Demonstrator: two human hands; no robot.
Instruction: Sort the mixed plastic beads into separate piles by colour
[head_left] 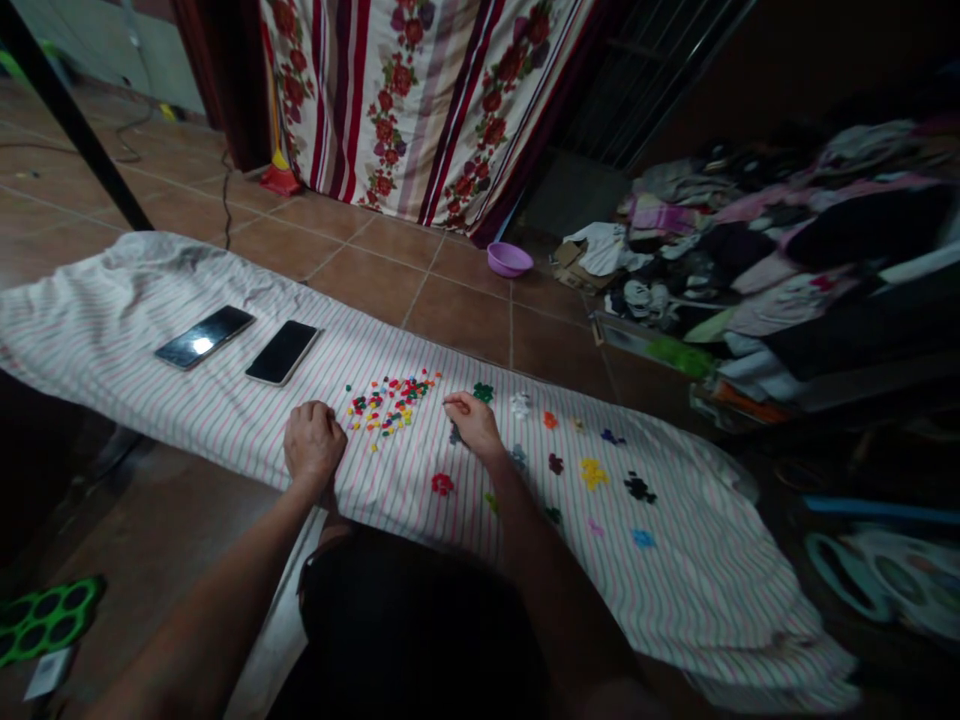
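A mixed heap of small beads [390, 402], in red, yellow, green, orange and white, lies on a striped cloth [360, 340]. Left of the heap, my left hand [313, 440] rests on the cloth in a loose fist; its inside is hidden. To the heap's right is my right hand [474, 422], thumb and finger pinched together, anything between them too small to name. Partly under this hand is a grey pile [454, 435]. Beads sorted by colour lie around it: a green pile [483, 392], a white pile [520, 404], a red pile [442, 484] and a yellow pile [593, 473].
Two phones [282, 352] lie on the cloth at left. Farther right are an orange pile [550, 420], a black pile [640, 487] and a blue pile [643, 538]. A purple basin [510, 260] stands on the tiled floor beyond, near heaped clothes [720, 230].
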